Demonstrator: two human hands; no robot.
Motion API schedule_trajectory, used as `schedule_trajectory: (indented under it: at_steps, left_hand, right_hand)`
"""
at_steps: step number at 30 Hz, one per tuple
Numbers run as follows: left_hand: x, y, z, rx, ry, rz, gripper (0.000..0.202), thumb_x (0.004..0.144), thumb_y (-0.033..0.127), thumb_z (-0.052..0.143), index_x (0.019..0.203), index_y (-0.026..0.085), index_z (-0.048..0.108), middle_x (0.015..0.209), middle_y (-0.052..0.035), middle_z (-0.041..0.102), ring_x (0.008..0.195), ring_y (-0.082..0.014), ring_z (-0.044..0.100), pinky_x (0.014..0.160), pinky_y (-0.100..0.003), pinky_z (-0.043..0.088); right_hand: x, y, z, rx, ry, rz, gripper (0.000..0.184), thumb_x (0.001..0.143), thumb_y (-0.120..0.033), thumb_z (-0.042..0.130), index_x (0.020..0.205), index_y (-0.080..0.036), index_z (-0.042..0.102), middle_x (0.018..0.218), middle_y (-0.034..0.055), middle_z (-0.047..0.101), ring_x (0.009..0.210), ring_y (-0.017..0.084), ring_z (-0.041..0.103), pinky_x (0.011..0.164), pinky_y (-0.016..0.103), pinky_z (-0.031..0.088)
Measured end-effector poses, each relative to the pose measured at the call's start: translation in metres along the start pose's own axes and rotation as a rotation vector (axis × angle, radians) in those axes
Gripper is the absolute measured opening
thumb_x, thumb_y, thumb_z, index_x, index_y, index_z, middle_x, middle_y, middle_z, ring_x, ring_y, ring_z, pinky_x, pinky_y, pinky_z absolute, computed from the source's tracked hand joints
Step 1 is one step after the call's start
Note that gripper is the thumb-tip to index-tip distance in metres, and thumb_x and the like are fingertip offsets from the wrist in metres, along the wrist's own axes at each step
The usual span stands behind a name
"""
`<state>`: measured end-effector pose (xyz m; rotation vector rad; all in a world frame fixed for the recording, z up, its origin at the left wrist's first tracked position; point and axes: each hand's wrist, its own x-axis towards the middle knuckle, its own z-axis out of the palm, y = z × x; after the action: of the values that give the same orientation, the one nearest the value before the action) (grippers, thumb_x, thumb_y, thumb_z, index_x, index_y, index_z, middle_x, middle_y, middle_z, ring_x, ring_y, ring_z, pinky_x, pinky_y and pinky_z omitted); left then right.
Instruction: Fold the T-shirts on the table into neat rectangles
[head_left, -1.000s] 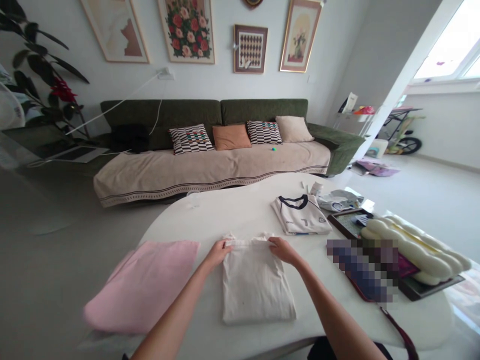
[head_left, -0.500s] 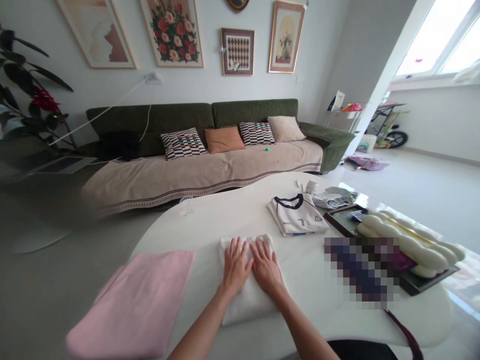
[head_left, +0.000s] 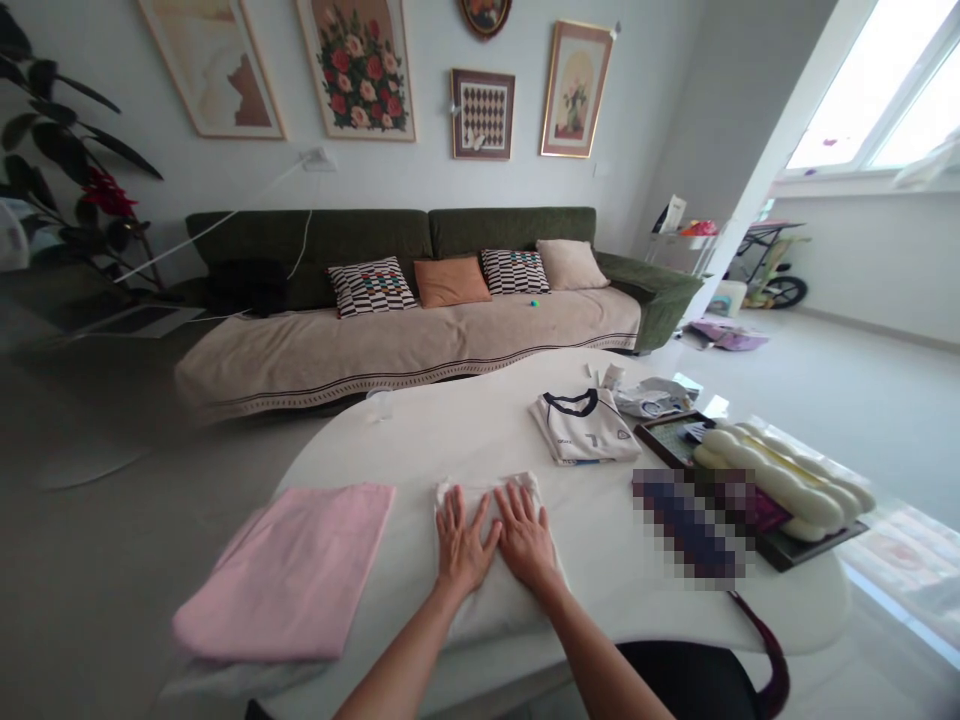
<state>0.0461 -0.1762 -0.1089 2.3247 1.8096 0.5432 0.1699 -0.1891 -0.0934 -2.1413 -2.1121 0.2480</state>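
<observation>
A folded white garment (head_left: 495, 606) lies flat on the white table in front of me. My left hand (head_left: 463, 545) rests palm down on its upper left part, fingers spread. Beside it my right hand (head_left: 527, 540) presses flat on the upper right part, fingers also stretched out. The thumbs come close together over the middle of the cloth. To the left is a pink folded cloth (head_left: 292, 570) at the table's edge. Beyond my right hand sits a folded white shirt (head_left: 587, 427) with a dark collar.
On the right of the table (head_left: 450, 420) a dark tray (head_left: 664, 438) carries a cream puffy object (head_left: 780, 480). A blurred-out dark item (head_left: 690, 530) with a strap is nearer me. A crumpled plastic bag (head_left: 652, 396) lies behind. The green sofa (head_left: 315, 240) stands past the table.
Both hands stay flat on the white garment, having slid slightly toward me over it. The camera view has shifted a little, and the table's near edge now shows more.
</observation>
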Motion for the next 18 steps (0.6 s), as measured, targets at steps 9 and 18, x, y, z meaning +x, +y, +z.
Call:
schedule_trajectory:
  at_steps: [9,18]
  left_hand:
    - [-0.034,-0.02,-0.015,0.073,-0.026,0.058,0.051,0.085,0.045,0.036,0.132,0.023,0.038,0.139,-0.0086,0.034,0.128,-0.0285,0.025,0.102,-0.044,0.026]
    - [-0.017,-0.04,-0.001,0.201,0.012,-0.069,0.051,0.086,0.036,0.032,0.134,0.017,0.034,0.142,-0.0076,0.027,0.13,-0.0281,0.02,0.101,-0.043,0.024]
  right_hand:
    - [-0.038,-0.003,0.012,0.061,-0.031,0.008,0.052,0.088,-0.042,0.022,0.138,-0.03,0.016,0.146,-0.0013,0.01,0.133,0.022,0.005,0.102,0.05,0.014]
    - [-0.011,0.009,0.014,0.053,-0.003,0.132,0.057,0.088,-0.048,0.018,0.139,-0.023,0.013,0.146,-0.0002,0.006,0.133,0.02,-0.003,0.103,0.051,0.007]
